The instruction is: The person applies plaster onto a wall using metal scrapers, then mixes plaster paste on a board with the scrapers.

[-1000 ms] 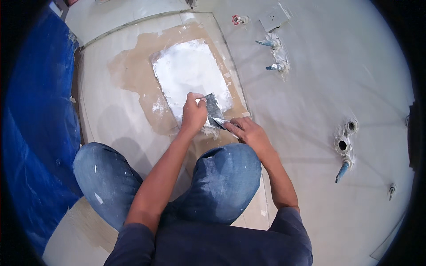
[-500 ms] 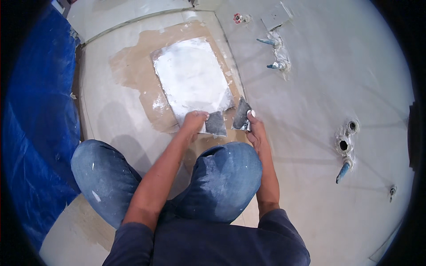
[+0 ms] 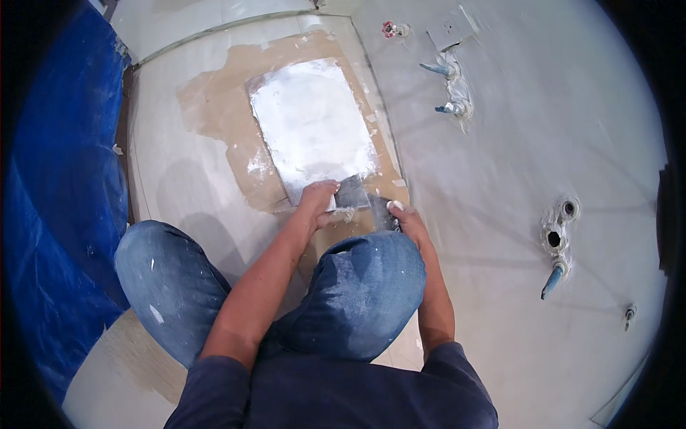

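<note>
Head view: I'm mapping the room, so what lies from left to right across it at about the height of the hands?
Blue tarp → left hand → scraper → right hand → wall pipes.

Dull metal board (image 3: 312, 129) smeared with matt white plaster, glossy blue plastic sheet (image 3: 57, 179) at left, paint-flecked denim jeans (image 3: 371, 286), smooth pale wall (image 3: 514, 179)

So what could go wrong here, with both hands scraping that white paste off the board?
The left hand and right hand work two putty knives close together, so a blade could nick a finger. Paste could drop off the mixing board onto the jeans, already speckled white.
</note>
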Demonstrator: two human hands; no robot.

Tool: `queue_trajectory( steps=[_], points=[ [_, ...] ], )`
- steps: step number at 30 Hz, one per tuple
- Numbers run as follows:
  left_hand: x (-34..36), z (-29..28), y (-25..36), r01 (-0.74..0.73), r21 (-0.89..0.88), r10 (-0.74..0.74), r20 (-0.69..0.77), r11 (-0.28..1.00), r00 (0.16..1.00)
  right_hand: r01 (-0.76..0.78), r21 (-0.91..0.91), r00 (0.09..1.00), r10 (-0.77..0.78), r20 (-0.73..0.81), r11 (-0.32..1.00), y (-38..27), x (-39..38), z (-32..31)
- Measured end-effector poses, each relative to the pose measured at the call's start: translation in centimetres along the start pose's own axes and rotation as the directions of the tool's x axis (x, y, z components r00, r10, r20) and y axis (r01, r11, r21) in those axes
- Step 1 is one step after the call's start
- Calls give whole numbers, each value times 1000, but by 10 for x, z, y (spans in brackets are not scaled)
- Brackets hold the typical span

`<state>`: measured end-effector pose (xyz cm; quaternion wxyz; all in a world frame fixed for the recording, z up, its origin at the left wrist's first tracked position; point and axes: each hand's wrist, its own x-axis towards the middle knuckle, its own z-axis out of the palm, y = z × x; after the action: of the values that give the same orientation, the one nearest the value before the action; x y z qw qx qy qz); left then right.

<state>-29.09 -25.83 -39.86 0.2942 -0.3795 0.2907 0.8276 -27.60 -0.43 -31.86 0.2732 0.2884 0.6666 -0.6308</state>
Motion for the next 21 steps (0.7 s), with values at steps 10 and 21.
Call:
queue_trajectory(
  steps=[10, 21],
  points=[
    [-20, 10, 26, -568, 700, 718, 113, 433, 686, 698, -714, 493, -765, 414, 64, -63, -41, 54],
    [-28, -6, 80, -383, 43, 371, 169, 923, 913, 450, 83, 881, -428, -201, 889, -79, 4, 73]
  ],
)
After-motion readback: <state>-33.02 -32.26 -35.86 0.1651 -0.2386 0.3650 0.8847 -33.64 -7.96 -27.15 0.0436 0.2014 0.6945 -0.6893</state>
